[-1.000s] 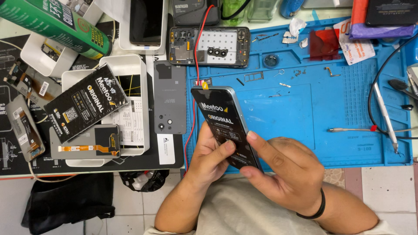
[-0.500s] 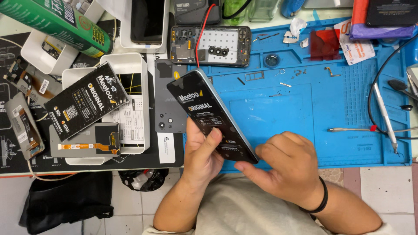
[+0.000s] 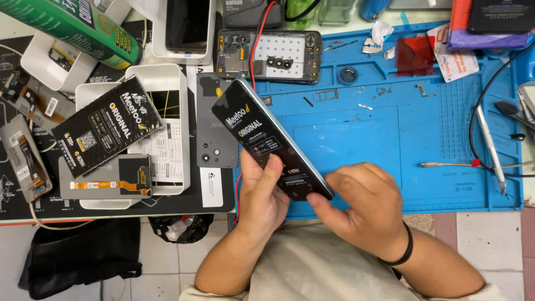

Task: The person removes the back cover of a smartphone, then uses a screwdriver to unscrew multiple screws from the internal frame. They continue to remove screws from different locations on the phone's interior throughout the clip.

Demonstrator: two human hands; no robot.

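Note:
Both my hands hold a black phone screen panel (image 3: 264, 139) with a printed film on its face, tilted so its top points up-left over the blue work mat (image 3: 390, 139). My left hand (image 3: 264, 198) grips its lower left side, thumb pressed on the face. At the panel's bottom right corner my right hand (image 3: 362, 206), with a black band on the wrist, pinches the edge. An opened phone frame (image 3: 270, 53) with a red wire lies at the back of the mat.
A second black film-covered panel (image 3: 106, 131) rests on white trays (image 3: 161, 128) at left, beside a grey back cover (image 3: 214, 125) and a flex part (image 3: 111, 175). A green can (image 3: 72, 25) lies top left. Tweezers (image 3: 451, 164) and a probe tool (image 3: 490, 147) lie at right.
The panel has swung up and to the left in my hands, its top end now farther from me. My right hand has shifted to its bottom corner.

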